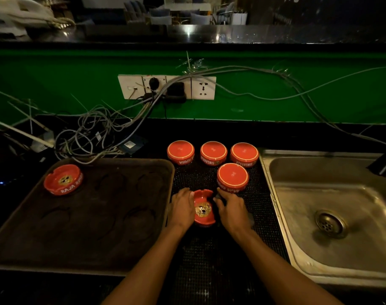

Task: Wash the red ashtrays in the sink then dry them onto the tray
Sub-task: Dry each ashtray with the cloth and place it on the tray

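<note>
Red ashtray (204, 209) at lower centre, upright between our left hand (183, 208) and right hand (231, 209), both grips curled round it, probably for drying.

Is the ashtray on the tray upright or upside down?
Upright: the ashtray on the tray shows its hollow, gold emblem and rim notches.

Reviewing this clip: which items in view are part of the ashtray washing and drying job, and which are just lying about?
Part of the job:
- held ashtray, between left hand and right hand
- four upturned ashtrays on the mat
- ashtray on tray
- tray
- sink

Lying about:
- tangled cables
- wall sockets
</note>
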